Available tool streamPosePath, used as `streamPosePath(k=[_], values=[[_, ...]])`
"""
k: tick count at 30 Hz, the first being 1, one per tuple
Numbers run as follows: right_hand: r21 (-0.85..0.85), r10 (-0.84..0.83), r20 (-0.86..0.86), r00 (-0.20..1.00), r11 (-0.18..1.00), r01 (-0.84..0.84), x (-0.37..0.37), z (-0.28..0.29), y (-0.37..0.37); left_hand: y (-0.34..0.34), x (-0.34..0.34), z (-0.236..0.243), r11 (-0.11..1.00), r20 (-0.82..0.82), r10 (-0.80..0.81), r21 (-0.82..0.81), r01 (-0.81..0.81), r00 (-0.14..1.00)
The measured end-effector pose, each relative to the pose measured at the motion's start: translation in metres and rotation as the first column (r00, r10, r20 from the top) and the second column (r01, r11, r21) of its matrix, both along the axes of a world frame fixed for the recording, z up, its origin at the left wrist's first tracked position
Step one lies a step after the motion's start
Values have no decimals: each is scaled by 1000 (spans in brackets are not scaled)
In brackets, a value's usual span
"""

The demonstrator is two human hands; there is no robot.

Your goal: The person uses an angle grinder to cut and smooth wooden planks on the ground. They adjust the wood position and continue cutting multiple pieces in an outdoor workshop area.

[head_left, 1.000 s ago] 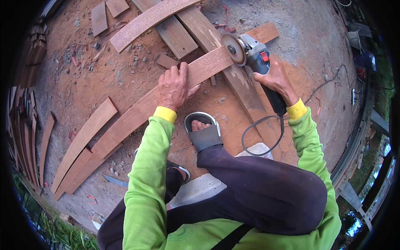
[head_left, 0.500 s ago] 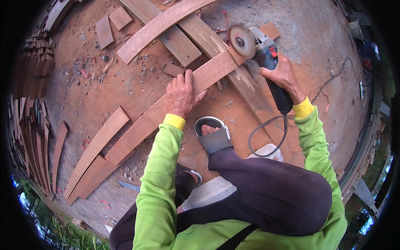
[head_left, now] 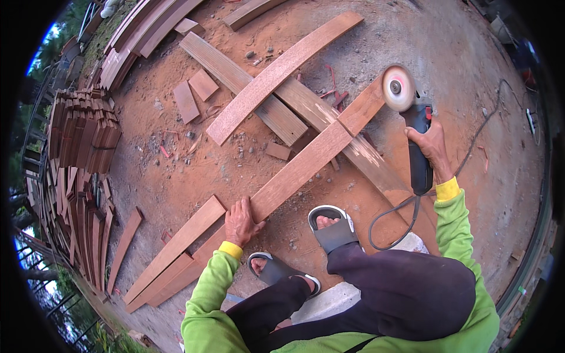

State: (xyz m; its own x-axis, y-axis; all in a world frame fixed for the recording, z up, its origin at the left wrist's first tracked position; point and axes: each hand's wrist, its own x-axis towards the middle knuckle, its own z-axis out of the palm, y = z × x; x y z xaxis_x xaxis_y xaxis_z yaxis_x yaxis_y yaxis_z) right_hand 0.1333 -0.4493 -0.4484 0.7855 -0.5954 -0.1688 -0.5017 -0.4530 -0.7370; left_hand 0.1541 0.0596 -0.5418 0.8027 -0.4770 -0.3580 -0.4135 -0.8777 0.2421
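Note:
My left hand (head_left: 240,223) grips a long reddish-brown wooden plank (head_left: 300,166), fingers over its far side and thumb along the near edge. The plank slants from lower left to upper right and rests across a wooden beam (head_left: 315,112). A darker, rougher stretch shows at its upper right end. My right hand (head_left: 434,147) is closed around the body of a dark angle grinder (head_left: 419,159). The grinder's round disc (head_left: 398,88) is at the plank's far end; whether they touch I cannot tell.
A curved plank (head_left: 282,79) lies across the beams beyond. Stacked wood (head_left: 85,129) and more curved pieces (head_left: 125,250) are at left. The grinder's cord (head_left: 376,226) loops by my right foot. Small offcuts (head_left: 187,103) lie on the dirt.
My view has shifted, showing more of the far ground. My left hand has moved down the plank toward its lower left. The grinder has gone from the colour boundary to the plank's far end.

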Motion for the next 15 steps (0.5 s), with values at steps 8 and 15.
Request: streamPosePath(k=[8,15], values=[[75,-97,45,994,993,93,-16,-4,-6,30,-5,3,972,59,87,-223,-71,994],[120,-130,42,991,985,124,-18,5,-4,-3,55,17,957,119,178,-251,-144,977]])
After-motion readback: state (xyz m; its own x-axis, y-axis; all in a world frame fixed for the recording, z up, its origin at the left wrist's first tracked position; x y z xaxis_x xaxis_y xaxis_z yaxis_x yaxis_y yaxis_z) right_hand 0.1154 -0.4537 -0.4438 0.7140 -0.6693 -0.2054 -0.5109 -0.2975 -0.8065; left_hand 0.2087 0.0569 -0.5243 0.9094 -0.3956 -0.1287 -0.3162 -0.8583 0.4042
